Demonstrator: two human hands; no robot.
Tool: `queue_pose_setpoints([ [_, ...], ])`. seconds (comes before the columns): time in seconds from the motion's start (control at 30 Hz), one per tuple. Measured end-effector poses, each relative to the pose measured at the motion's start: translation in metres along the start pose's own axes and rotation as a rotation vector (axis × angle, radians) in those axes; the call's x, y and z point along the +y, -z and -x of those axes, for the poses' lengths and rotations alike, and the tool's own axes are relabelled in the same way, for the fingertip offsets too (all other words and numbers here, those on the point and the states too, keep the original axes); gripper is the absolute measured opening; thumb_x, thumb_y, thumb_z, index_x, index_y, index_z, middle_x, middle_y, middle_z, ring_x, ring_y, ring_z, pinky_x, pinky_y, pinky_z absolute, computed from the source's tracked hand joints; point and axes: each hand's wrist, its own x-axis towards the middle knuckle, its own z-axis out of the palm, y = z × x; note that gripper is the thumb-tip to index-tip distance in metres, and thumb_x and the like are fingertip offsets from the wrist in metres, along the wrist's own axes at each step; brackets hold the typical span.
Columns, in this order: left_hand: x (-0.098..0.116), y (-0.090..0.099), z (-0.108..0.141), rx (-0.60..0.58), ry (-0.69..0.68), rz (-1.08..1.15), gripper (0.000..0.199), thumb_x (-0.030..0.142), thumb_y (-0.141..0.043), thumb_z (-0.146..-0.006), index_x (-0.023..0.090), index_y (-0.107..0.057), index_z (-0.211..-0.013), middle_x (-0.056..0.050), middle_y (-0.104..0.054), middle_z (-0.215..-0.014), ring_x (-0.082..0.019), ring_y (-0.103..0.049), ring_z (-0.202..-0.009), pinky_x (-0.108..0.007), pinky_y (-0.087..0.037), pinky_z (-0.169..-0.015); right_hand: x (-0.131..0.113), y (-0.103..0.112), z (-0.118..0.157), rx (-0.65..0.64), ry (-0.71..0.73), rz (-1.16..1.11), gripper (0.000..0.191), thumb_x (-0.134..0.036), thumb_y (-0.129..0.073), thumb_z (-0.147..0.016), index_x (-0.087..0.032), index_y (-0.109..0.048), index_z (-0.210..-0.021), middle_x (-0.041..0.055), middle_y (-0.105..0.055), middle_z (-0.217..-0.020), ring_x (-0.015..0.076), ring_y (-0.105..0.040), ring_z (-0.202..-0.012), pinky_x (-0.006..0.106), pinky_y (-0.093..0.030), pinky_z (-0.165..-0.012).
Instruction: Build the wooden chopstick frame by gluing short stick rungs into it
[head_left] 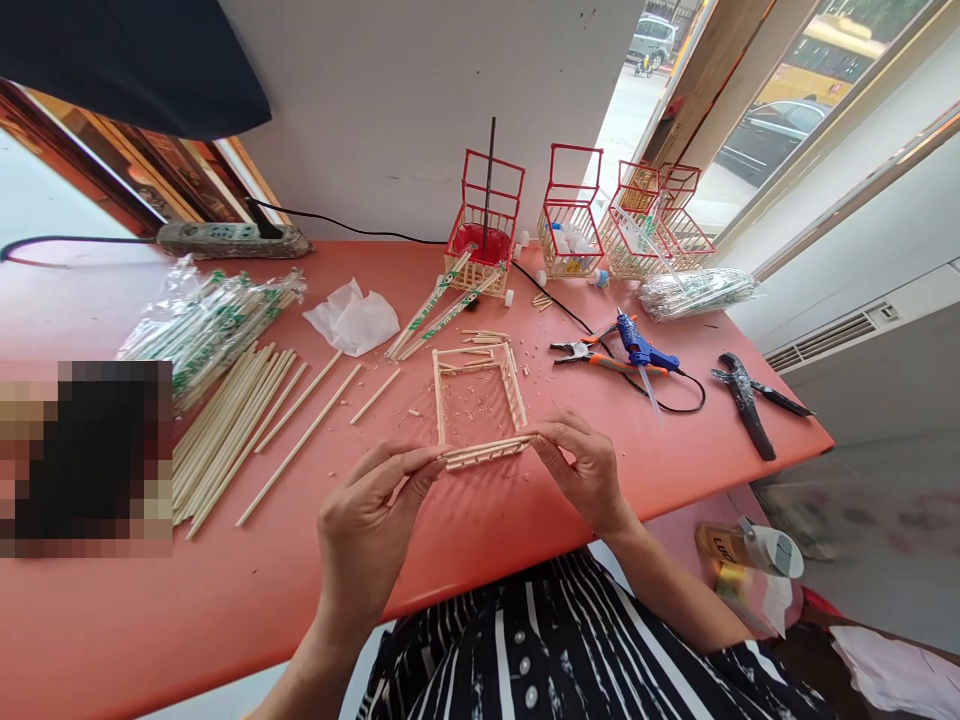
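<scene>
- The frame [515,392], of pale sticks, rests on the tabletop [247,620] between the hands.
- Left hand [367,510] and right hand [581,465]: fingers closed in a pinch at opposite ends of the near rail [487,452].
- The step looks like seating or aligning that rail; the next move seems to call for holding both ends level without racking the corners.
- Fingertips cover the rail's ends, so whether they are glued cannot be told.
- The glue gun [637,343] lies beyond, overlapping the pliers [577,352].
- Far left, a pixelated patch [86,460] hides whatever lies there.
</scene>
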Motion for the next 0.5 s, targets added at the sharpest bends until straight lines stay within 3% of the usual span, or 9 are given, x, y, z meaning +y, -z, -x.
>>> queue_pose_setpoints([
  [0.5, -0.0016, -0.0005, 0.0012, -0.023, -0.037, -0.059, 0.009, 0.028, -0.072, -0.097, 0.026, -0.081, -0.097, 0.000, -0.077, -0.095, -0.014, -0.073, -0.086, -0.023, -0.057, -0.081, 0.0012, 0.0003, -0.0017, -0.017, 0.002, 0.003, 0.018, -0.023, -0.063, -0.106, -0.024, -0.081, -0.106, 0.0045, -0.079, -0.093, 0.0180, -0.071, -0.087, 0.032, -0.059, -0.081],
])
